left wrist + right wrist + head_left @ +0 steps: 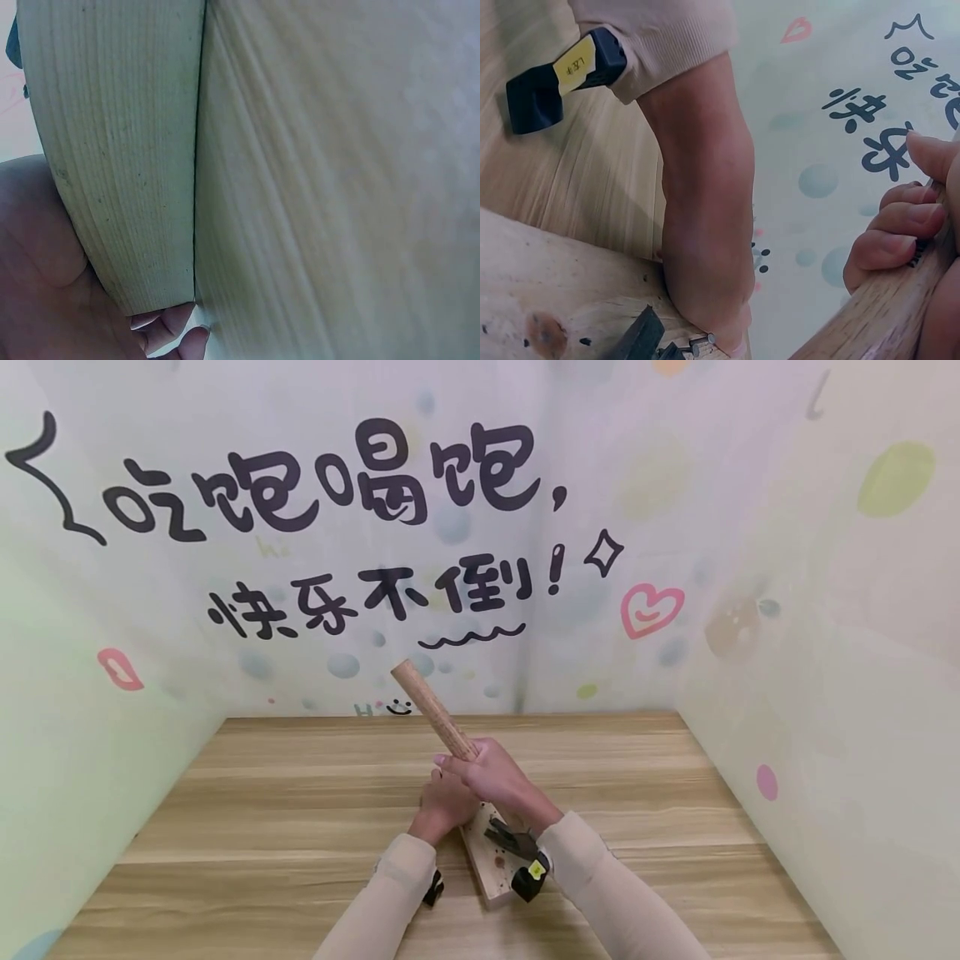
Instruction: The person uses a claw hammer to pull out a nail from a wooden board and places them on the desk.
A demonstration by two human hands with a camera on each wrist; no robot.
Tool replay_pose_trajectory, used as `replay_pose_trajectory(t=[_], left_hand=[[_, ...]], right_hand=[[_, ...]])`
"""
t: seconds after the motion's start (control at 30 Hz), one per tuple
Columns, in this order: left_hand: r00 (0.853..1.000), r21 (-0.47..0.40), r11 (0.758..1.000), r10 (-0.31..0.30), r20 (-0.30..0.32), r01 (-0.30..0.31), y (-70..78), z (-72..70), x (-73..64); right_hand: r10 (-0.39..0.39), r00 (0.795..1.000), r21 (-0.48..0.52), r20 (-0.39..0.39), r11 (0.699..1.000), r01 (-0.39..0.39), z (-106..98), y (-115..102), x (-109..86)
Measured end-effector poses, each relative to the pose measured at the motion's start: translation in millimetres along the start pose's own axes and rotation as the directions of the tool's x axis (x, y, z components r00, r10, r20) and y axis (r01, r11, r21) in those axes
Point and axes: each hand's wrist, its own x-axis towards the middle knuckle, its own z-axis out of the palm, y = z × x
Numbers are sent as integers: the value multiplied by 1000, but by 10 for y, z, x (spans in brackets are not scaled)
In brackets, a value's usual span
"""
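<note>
My right hand [498, 777] grips the wooden handle of a claw hammer [431, 706], which slants up and to the left. The hammer's dark claw [508, 837] is low over a pale wooden board [491, 877]. In the right wrist view the claw lies right beside nails [709, 340] that stick up from the board, close to the left hand. My left hand [447, 799] holds the far end of the board. Its palm lies along the board's side in the left wrist view, with fingertips [196, 341] curled round the end.
The board lies on a wood-grain table [300, 802]. Pale printed walls [480, 677] stand behind and at both sides. A black wrist camera with a yellow label [574, 67] is strapped at the left sleeve. Dark knots and small holes mark the board.
</note>
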Motion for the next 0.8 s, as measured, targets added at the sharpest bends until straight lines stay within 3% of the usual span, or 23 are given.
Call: replay_pose_trajectory(t=[0.23, 0.47, 0.63, 0.8], left_hand=[[1000, -1, 1000, -22, 13, 22, 13, 18, 30], [999, -54, 998, -40, 12, 40, 25, 16, 17], [999, 22, 999, -30, 16, 30, 26, 18, 7], [999, 44, 998, -36, 13, 36, 18, 53, 15]], right_hand=[[-5, 1000, 11, -20, 1000, 5, -14, 4, -15], [4, 999, 62, -46, 998, -1, -7, 27, -65], [-53, 996, 35, -68, 998, 55, -44, 33, -120], [-84, 994, 32, -64, 996, 86, -77, 31, -168]])
